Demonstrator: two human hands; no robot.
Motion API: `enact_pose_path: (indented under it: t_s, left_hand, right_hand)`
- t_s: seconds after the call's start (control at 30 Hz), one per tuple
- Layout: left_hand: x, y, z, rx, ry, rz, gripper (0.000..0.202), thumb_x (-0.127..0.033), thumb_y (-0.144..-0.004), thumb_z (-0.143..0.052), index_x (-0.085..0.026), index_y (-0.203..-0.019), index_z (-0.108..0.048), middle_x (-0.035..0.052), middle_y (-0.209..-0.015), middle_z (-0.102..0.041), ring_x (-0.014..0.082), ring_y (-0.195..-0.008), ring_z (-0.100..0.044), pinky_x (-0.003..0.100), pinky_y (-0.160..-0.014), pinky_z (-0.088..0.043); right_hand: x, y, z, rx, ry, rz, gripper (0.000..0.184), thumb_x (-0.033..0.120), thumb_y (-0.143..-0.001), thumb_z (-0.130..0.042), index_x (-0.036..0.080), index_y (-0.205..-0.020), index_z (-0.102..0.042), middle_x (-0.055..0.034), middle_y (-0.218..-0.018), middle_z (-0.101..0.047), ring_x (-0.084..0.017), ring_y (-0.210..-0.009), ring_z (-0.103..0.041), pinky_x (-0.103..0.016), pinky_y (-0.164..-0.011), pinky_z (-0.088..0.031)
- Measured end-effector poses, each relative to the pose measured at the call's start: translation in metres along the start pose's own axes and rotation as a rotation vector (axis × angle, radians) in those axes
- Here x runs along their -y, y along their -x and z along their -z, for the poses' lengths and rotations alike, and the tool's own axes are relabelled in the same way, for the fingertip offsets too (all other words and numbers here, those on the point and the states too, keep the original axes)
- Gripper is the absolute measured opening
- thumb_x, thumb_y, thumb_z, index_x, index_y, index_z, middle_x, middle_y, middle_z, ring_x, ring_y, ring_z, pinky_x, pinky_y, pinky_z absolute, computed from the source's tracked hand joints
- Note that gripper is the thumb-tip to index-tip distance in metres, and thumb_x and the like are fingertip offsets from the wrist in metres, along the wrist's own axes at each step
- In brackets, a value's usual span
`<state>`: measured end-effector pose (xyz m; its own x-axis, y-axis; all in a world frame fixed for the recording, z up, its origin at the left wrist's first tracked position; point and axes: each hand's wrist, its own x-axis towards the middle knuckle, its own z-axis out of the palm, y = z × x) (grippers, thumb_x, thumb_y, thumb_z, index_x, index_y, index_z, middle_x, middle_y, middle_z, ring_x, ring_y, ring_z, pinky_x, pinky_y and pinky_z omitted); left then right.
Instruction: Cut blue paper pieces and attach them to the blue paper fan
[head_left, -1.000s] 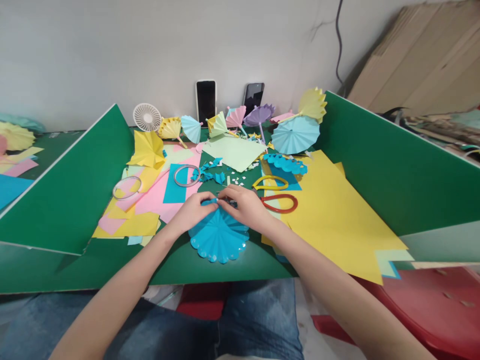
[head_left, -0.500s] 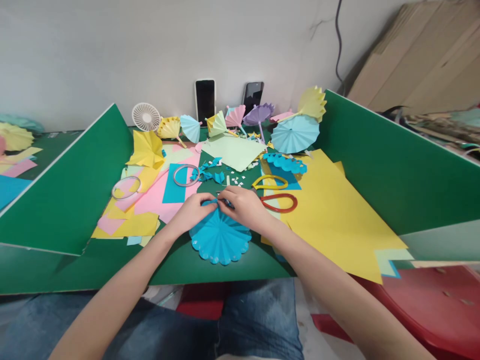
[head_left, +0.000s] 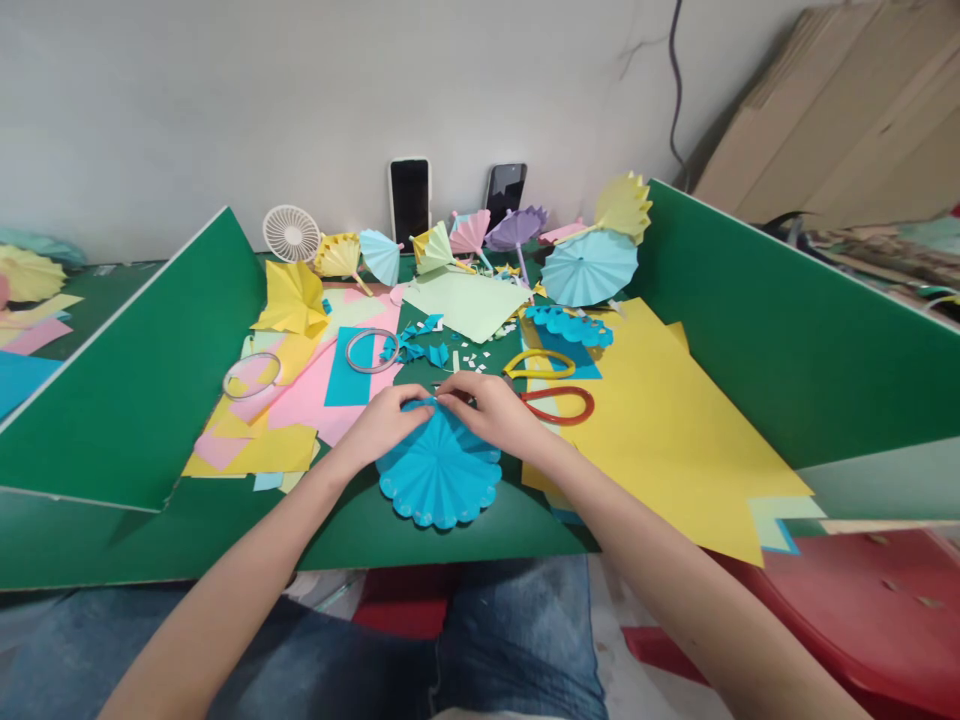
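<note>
A blue pleated paper fan (head_left: 440,478) with a scalloped edge lies spread on the green table (head_left: 225,520) in front of me. My left hand (head_left: 386,422) pinches its upper left edge. My right hand (head_left: 491,410) pinches the upper right edge, and the fingertips of both hands meet at the fan's top. Just right of my right hand lie red-handled scissors (head_left: 559,404) and a yellow loop handle (head_left: 540,364).
Coloured paper sheets cover the table: pink and yellow at left (head_left: 300,400), a large yellow sheet (head_left: 675,430) at right. Two tape rings (head_left: 373,350) lie left. Finished paper umbrellas (head_left: 590,266), a small fan (head_left: 291,233) and two phones (head_left: 410,200) stand at the back. Green dividers flank both sides.
Both hands stay pinched on the fan's top edge; the fingertips have shifted slightly and the fan has barely moved.
</note>
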<state>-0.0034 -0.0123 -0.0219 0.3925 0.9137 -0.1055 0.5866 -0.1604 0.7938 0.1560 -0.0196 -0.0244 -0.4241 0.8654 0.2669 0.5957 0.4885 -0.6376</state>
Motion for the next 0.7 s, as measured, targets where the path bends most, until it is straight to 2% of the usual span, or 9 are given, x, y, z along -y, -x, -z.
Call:
enact_pose_path:
  t_s: [0.13,0.37,0.6,0.7]
  left_hand:
    - [-0.001,0.0,0.0,-0.001,0.013,-0.003,0.017,-0.024,-0.067,-0.044,-0.015,-0.075,-0.056,0.0007,-0.076,-0.059,0.0166,-0.078,-0.052,0.025,-0.068,-0.038]
    - [-0.002,0.001,0.0,0.007,0.037,-0.011,0.017,-0.024,-0.067,-0.045,-0.015,-0.075,-0.056,0.0006,-0.079,-0.059,0.0158,-0.078,-0.051,0.025,-0.072,-0.038]
    - [0.002,-0.001,-0.001,-0.008,0.04,-0.021,0.014,-0.023,-0.066,-0.045,-0.015,-0.073,-0.055,-0.0004,-0.075,-0.057,0.0154,-0.076,-0.05,0.025,-0.069,-0.038]
    - [0.002,-0.002,-0.001,-0.007,0.044,-0.011,0.014,-0.024,-0.067,-0.045,-0.015,-0.073,-0.055,-0.0007,-0.074,-0.056,0.015,-0.074,-0.05,0.025,-0.068,-0.038]
  right_hand:
    - [0.002,-0.001,0.0,-0.013,-0.032,-0.032,0.015,0.017,-0.076,-0.043,0.016,-0.075,-0.057,-0.0034,-0.075,-0.063,-0.013,-0.066,-0.055,-0.023,-0.058,-0.039]
    - [-0.001,-0.001,-0.003,-0.06,0.063,-0.03,0.013,0.015,-0.074,-0.041,0.017,-0.074,-0.054,-0.0028,-0.069,-0.058,-0.012,-0.061,-0.05,-0.021,-0.054,-0.034]
    - [-0.007,-0.003,-0.005,-0.136,0.186,-0.156,0.019,0.019,-0.076,-0.035,0.018,-0.059,-0.044,-0.0012,-0.057,-0.049,-0.012,-0.052,-0.043,-0.022,-0.048,-0.026]
    - [-0.009,-0.003,-0.005,-0.164,0.172,-0.182,0.012,0.016,-0.073,-0.038,0.018,-0.066,-0.048,-0.002,-0.061,-0.051,-0.014,-0.055,-0.045,-0.022,-0.048,-0.028]
